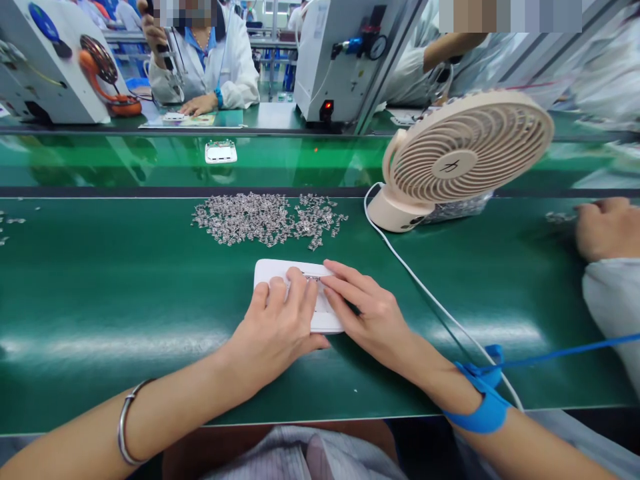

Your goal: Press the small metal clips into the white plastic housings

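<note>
A flat white plastic casing (327, 321) with rounded corners lies on the green bench in front of me. My left hand (280, 310) rests over its left half with bent fingers, gripping it, the thumb along the near edge. My right hand (367, 307) is at the casing's right side. Its thumb and fingertips come together beside a slot where small metal pieces (313, 277) show; what they pinch, if anything, is hidden. Beyond the casing a heap of small shiny metal clips (250, 219) is spread on the bench.
A beige fan (455, 160) stands behind my right hand; its white cable (425, 287) crosses the bench. A blue wrist strap (480, 400) trails a cord rightward. Another white casing (221, 152) lies on the strip beyond. A co-worker's hand (607, 230) is at far right.
</note>
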`<state>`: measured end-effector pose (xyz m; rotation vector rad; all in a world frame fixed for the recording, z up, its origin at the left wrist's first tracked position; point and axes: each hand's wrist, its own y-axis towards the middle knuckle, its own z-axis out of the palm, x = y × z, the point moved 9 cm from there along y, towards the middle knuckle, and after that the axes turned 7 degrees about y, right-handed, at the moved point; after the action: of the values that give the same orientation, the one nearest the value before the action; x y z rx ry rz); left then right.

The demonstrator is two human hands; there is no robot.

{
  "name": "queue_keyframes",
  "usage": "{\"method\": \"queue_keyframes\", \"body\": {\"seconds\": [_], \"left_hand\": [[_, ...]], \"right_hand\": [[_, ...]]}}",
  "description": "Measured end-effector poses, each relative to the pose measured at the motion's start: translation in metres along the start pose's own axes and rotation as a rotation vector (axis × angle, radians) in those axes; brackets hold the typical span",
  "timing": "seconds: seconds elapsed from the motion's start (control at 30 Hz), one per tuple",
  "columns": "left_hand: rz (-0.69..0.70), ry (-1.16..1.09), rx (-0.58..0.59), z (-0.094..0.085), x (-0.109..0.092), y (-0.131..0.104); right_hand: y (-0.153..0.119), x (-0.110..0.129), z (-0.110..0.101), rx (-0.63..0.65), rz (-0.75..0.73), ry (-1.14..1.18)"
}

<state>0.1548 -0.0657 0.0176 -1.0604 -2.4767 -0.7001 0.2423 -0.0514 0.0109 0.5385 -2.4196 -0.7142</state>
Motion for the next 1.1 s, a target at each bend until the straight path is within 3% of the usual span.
{"method": "queue_keyframes", "body": {"seconds": [0.2, 0.4, 0.5, 0.63, 0.8, 0.9, 1.03, 1.1], "left_hand": [[-0.019, -0.03, 0.011, 0.002, 0.0, 0.001], [-0.024, -0.016, 0.013, 0.003, -0.002, 0.003], [-0.027, 0.012, 0.012, 0.002, -0.002, 0.004], [-0.028, 0.003, 0.006, 0.0, -0.001, 0.005], [-0.03, -0.008, 0.019, 0.002, -0.001, 0.005], [-0.023, 0.015, 0.005, 0.0, -0.002, 0.003], [-0.065, 0.07, 0.037, 0.001, 0.006, -0.002], [-0.127, 0.116, 0.112, 0.006, 0.02, -0.005]], "right_hand": [[-0.001, 0.002, 0.001, 0.028, -0.032, -0.015], [0.001, 0.004, 0.006, 0.134, -0.068, -0.022], [0.001, 0.0, 0.004, 0.102, -0.042, 0.027], [0.006, -0.017, 0.004, 0.021, 0.115, 0.149], [0.021, -0.026, 0.012, 0.085, 0.217, 0.15], [0.025, -0.031, 0.015, 0.099, 0.269, 0.271], [0.014, -0.064, 0.016, -0.054, 0.574, 0.567], [0.006, -0.085, 0.013, -0.172, 0.697, 0.579]]}}
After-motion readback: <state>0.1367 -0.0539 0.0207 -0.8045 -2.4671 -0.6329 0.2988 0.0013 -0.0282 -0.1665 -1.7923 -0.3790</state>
